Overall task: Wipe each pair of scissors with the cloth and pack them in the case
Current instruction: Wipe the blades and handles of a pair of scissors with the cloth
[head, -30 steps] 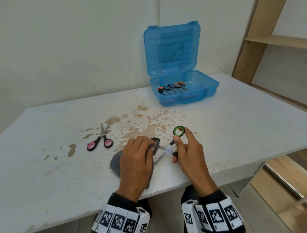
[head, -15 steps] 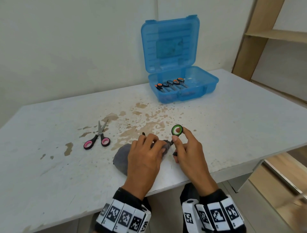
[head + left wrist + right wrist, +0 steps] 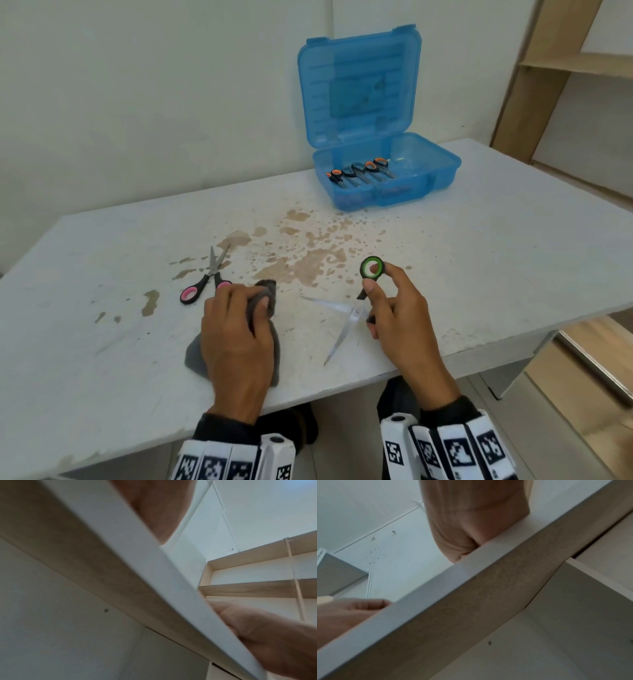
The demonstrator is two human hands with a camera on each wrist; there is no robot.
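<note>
In the head view my right hand (image 3: 383, 301) pinches the black handles of the green-ringed scissors (image 3: 349, 313). Their blades are spread wide just above the table's front edge. To the left, my left hand (image 3: 239, 322) grips the grey cloth (image 3: 269, 291), a hand's width away from the blades. Pink-handled scissors (image 3: 207, 279) lie closed on the table beside my left hand. At the back stands the blue case (image 3: 387, 171), lid up, with several scissors lying inside. Both wrist views look up from below the table edge (image 3: 154, 574) and show only the heels of the hands.
The white table (image 3: 479, 257) has brown stains across its middle. A wooden shelf unit (image 3: 561, 68) stands at the right by the wall. The wall runs close behind the case.
My left hand has drawn the cloth off the blades and moved left. The scissor blades are now bare and spread wide in my right hand.
</note>
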